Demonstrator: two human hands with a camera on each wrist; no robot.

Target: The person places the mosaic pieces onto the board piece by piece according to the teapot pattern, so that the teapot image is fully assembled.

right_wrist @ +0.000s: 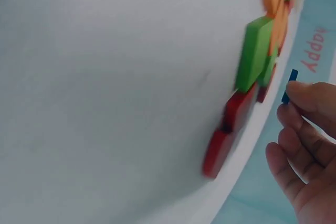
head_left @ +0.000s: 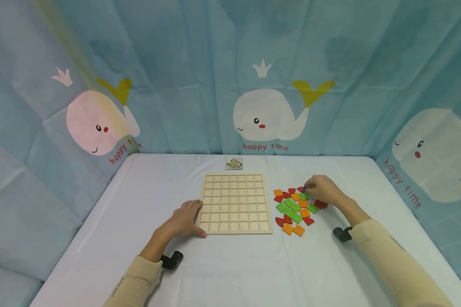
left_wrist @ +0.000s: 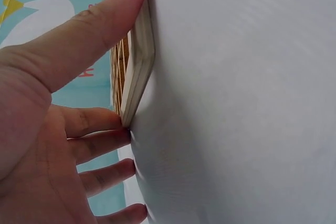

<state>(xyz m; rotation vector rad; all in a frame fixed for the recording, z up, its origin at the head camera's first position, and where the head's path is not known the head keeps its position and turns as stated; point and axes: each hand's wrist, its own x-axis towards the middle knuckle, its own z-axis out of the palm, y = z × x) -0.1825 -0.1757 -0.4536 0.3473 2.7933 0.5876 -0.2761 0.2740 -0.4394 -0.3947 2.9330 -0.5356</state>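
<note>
A light wooden grid board (head_left: 234, 208) with square compartments lies on the white table. My left hand (head_left: 186, 218) rests at its near left corner, fingers spread along the left side and thumb at the front edge. In the left wrist view the thumb (left_wrist: 84, 35) lies across the board's edge (left_wrist: 140, 61), and the fingertips reach down to the cloth. My right hand (head_left: 324, 189) pinches a small blue piece (right_wrist: 290, 86) between thumb and forefinger, over the far right of a pile of green pieces (head_left: 293, 214), orange squares (head_left: 299, 230) and red rounded pieces (head_left: 308, 221).
Behind the board lies a small picture card (head_left: 234, 163) with a coloured pattern on a grid. A blue curtain (head_left: 184, 85) printed with whales hangs around the table (head_left: 246, 273). Each wrist carries a black camera mount (head_left: 342, 234).
</note>
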